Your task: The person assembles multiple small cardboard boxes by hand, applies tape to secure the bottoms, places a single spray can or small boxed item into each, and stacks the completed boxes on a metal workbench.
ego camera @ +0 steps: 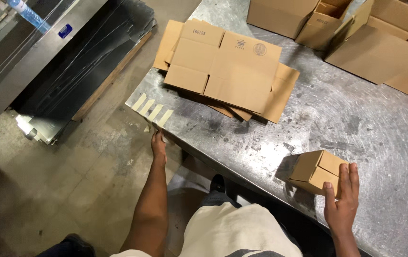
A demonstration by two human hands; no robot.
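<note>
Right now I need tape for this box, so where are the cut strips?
In the head view, the tape strips hang off the metal table's left corner edge, beside the flat cardboard stack, with the left hand just below them.

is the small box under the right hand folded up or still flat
Folded up: the small box stands as a closed block on the metal table, right hand resting on it.
</note>
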